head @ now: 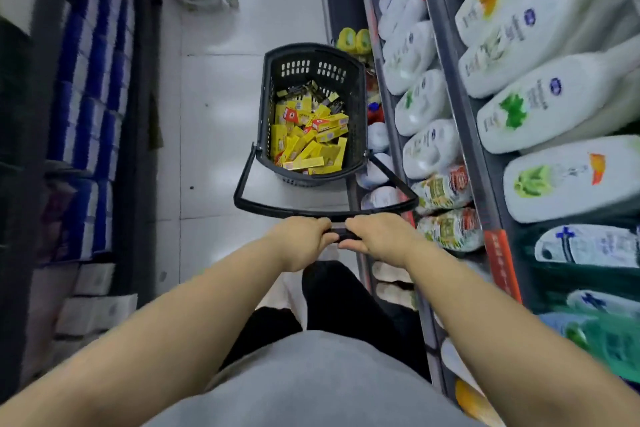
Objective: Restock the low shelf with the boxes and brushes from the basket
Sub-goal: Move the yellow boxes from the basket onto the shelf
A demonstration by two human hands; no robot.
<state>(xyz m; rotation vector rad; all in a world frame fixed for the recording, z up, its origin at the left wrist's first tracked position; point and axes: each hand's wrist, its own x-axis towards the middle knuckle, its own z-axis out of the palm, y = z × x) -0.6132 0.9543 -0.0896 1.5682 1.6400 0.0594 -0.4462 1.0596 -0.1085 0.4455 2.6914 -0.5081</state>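
Both hands are clamped on the basket's long black handle, side by side and nearly touching: the left hand and the right hand each have their fingers curled over the near bar, knuckles up, with a short stretch of the bar showing between them. The handle slopes away and down to the basket, a dark plastic one with slotted walls that stands on the pale tiled floor of a narrow aisle, well ahead of the person and just beside the foot of the right-hand shelving. Inside it lies a loose heap of yellow boxes, some with red and white panels, pointing every way. A few darker packs lie at the far end – too blurred to name. On the right, rows of large white bottles with coloured leaf and flower labels lie tilted on the upper tiers, and rounded white and blue packs fill the lowest tier next to the basket. Two yellow tubs sit just beyond the basket's far rim. On the left stand stacked blue-and-white packs. At the bottom of the view are the person's grey top and black trousers.
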